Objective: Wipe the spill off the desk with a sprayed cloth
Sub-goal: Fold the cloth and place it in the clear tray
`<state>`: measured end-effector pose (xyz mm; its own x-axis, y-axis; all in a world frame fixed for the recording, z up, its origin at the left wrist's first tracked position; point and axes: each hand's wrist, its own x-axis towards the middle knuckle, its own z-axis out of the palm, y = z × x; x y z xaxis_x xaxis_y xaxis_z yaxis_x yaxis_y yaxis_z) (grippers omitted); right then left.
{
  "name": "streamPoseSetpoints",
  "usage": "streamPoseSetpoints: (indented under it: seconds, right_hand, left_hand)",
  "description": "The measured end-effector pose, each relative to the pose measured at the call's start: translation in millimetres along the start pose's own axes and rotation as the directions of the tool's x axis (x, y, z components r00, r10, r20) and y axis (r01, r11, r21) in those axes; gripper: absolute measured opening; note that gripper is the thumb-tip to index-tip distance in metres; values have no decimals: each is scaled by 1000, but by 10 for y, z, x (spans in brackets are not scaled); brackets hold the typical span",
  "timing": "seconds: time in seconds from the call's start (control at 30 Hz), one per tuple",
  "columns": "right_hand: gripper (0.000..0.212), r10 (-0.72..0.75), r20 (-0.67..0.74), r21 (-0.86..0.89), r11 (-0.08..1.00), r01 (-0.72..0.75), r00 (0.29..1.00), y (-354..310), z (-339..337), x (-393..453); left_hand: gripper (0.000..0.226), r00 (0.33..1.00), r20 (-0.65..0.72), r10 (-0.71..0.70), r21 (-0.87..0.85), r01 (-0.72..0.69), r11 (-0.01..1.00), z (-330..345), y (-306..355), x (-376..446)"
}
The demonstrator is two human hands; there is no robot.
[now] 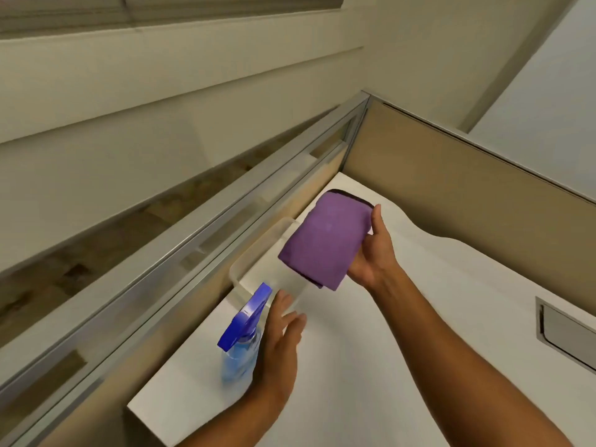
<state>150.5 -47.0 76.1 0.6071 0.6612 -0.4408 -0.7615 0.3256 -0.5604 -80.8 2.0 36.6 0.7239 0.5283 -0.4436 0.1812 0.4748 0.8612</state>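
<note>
A folded purple cloth (325,240) is held up above the white desk (387,350) by my right hand (371,250), which grips its right edge. A clear spray bottle (240,346) with blue liquid and a blue trigger head stands near the desk's left edge. My left hand (280,343) is right beside the bottle with fingers spread and extended; it touches or nearly touches the bottle's right side, and I cannot tell which. No spill is visible on the desk.
A translucent white tray (258,253) sits against the left partition, behind the bottle and under the cloth. Tan cubicle partitions (467,195) with metal frames wall the desk at left and back. A grey cable grommet (564,330) is set in the desk at right.
</note>
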Motion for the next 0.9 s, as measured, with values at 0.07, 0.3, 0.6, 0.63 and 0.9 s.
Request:
streamPoseSetpoints:
  seconds: [0.07,0.3,0.6,0.63,0.9]
  right_hand:
    - [85,-32,-14,-25,999,31,999,9,67,190]
    - [68,-91,-134,-62,995,83,987,171,95,650]
    - [46,-175,-264,-336,938,79,949,310,82,778]
    - [41,-194,-259,-404,912,77,946,299,79,784]
    - [42,-486,-127,-959,284,18,865,-158,28,726]
  left_hand:
    - [64,985,132,110,602,-168,781,-108,-124,26]
    - [85,946,322,-38,947,-321,11,-48,-130,44]
    - [95,918,367,-148,901,-391,-190,48,-164,183]
    - [94,918,367,-150,899,-391,-196,51,-169,213]
    - [96,913,392,-111,899,-406,-164,21,-307,282]
